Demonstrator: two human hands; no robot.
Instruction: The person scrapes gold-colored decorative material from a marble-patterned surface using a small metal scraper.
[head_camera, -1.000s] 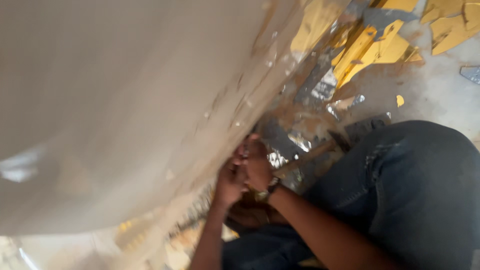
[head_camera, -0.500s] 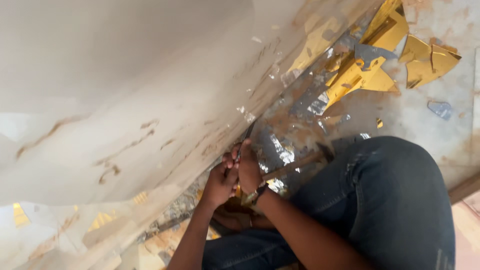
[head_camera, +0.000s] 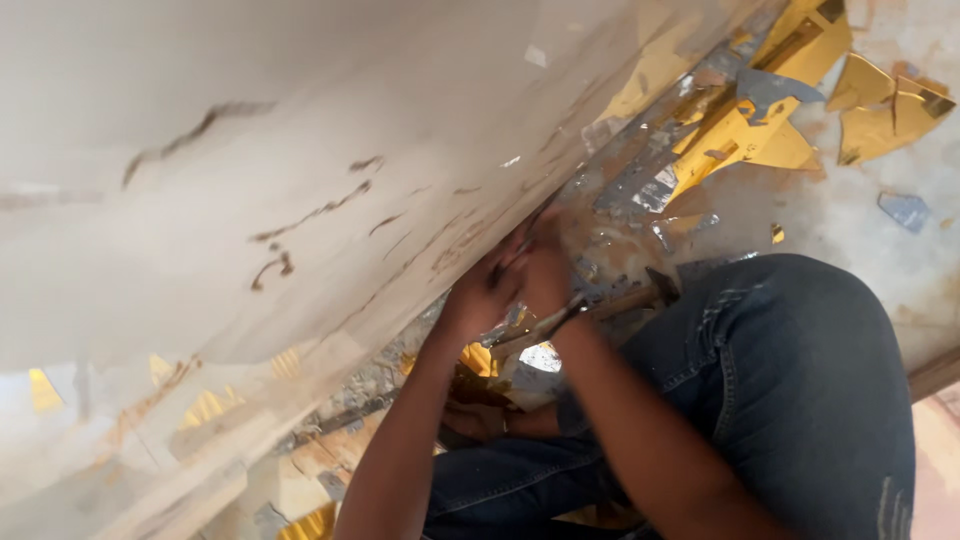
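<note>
Your left hand (head_camera: 472, 300) & right hand (head_camera: 545, 275) press together on the white panel (head_camera: 250, 170) edge, fingers curled; can't tell what they grip. Hammer (head_camera: 625, 298) lies at 3 o'clock, gold shards (head_camera: 740, 135) at 1.

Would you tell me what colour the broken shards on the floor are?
The shards are golden yellow, clearest in the head view.

Pale slab (head_camera: 250, 150) blocks left; knee (head_camera: 790, 360) crowds right; gold shards (head_camera: 740, 130) litter floor beyond.
</note>
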